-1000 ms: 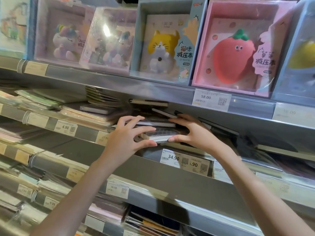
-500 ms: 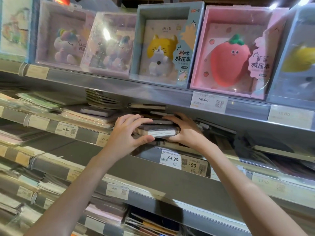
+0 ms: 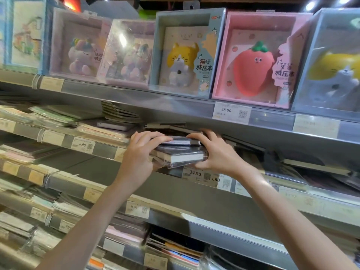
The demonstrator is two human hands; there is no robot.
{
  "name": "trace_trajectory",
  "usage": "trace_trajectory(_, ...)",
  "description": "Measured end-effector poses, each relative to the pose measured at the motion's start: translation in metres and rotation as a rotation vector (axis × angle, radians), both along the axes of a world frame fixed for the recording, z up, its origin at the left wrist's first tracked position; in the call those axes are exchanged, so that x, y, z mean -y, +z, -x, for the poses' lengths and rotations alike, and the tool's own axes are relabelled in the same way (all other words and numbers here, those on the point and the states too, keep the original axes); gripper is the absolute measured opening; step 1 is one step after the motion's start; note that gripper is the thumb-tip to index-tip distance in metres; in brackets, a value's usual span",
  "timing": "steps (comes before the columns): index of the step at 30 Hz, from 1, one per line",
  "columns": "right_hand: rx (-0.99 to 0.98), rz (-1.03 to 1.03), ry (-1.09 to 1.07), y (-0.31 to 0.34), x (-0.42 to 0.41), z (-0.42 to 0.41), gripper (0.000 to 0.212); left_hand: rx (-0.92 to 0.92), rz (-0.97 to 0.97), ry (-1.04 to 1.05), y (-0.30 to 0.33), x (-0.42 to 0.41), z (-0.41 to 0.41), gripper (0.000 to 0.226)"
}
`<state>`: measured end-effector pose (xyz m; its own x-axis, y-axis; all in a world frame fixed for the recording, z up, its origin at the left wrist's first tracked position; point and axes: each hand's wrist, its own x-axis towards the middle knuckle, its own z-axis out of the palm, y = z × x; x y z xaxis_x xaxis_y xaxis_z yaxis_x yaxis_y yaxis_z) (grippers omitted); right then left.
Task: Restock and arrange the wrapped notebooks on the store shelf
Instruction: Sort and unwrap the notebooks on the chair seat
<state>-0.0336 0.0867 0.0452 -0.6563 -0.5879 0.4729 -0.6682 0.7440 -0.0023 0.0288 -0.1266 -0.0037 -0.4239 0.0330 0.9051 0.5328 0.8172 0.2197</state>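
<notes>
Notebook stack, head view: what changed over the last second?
Both hands closed in on the wrapped notebooks: the left hand, open against the side a second ago, now curls fingers over the top; the right hand grips the other end, thumb under. The stack looks squared up and slightly lifted at the shelf lip. Price tags and the boxed items above unchanged.

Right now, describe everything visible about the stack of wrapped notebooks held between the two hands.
The stack of wrapped notebooks is a few thick, dark-covered books with pale page edges facing the camera, sealed in clear, shiny plastic that bunches loose at the bottom. They lie flat, slightly askew, at the front edge of the shelf, above the 34.90 price tag. The left hand grips the left end, and the right hand grips the right end.
</notes>
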Motion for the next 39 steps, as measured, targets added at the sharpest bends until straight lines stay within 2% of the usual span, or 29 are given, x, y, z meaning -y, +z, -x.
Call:
trace_trajectory(2,-0.027,-0.010,-0.029,-0.004,0.001,0.000,0.080,0.000,-0.014,-0.006,-0.001,-0.001,0.000,0.055)
trace_trajectory(9,-0.075,0.138,-0.016,-0.005,0.003,0.002,0.065,0.055,-0.020,-0.102,0.003,0.008,0.000,0.062)
trace_trajectory(17,-0.141,0.239,0.023,0.009,0.000,-0.015,0.066,0.126,-0.139,-0.085,-0.004,0.025,-0.008,0.089)
trace_trajectory(22,-0.159,0.292,0.044,0.014,0.000,-0.034,0.066,-0.069,-0.096,-0.158,0.000,0.026,-0.006,0.112)
trace_trajectory(24,-0.176,0.283,0.041,0.015,-0.001,-0.042,0.066,-0.051,-0.098,-0.243,0.002,0.026,-0.013,0.109)
trace_trajectory(28,-0.208,0.311,0.051,0.021,-0.001,-0.062,0.065,-0.053,-0.221,-0.339,0.013,0.016,-0.033,0.103)
trace_trajectory(33,-0.224,0.319,0.041,0.034,0.003,-0.096,0.061,-0.079,-0.280,-0.342,0.027,0.017,-0.061,0.061)
trace_trajectory(39,-0.316,0.273,0.047,0.047,0.014,-0.142,0.061,-0.094,-0.427,-0.420,0.041,0.026,-0.097,0.055)
